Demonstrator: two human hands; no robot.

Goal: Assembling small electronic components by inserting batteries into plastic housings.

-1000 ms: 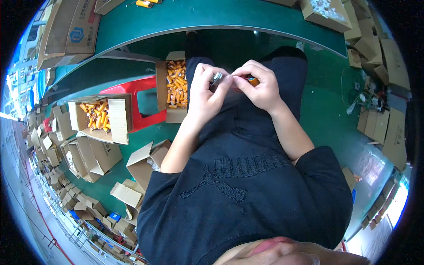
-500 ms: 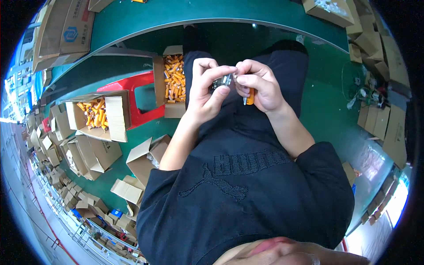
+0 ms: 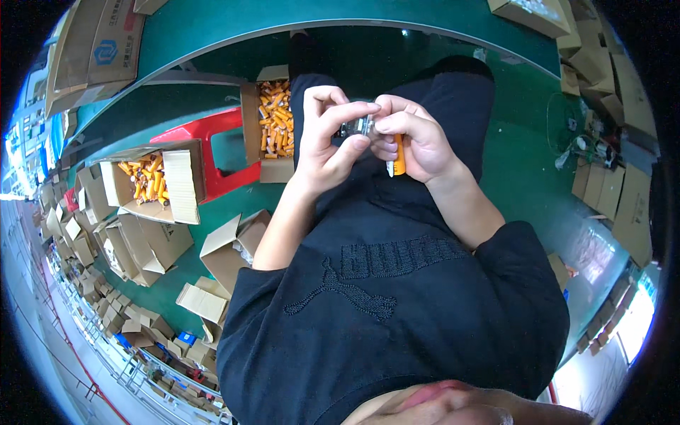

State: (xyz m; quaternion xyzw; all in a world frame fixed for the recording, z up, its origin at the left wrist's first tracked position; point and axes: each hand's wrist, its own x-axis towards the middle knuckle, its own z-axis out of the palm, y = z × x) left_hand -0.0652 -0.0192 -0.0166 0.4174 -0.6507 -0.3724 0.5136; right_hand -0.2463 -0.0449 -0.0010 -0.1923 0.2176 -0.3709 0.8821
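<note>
Above my lap the two hands meet at the fingertips. My left hand (image 3: 329,138) is closed, thumb and fingers pinching a small shiny piece (image 3: 359,127), partly clear and partly dark. My right hand (image 3: 419,138) is closed too. Its lower fingers curl around an orange stick-shaped piece (image 3: 399,161) with a pale tip pointing toward my body. The right thumb and forefinger press together at the end of the shiny piece; anything between them is too small to make out.
Left of my legs stand an open carton (image 3: 277,170) and a second carton (image 3: 185,185), both filled with orange pieces. A red plastic stool (image 3: 237,173) is between them. Ahead runs a green table (image 3: 340,13) with a large carton (image 3: 99,60). More cartons (image 3: 630,149) are stacked at right.
Both hands have drawn slightly closer together at the fingertips. The orange piece in the right hand has shifted a little to the left and stands more upright.
</note>
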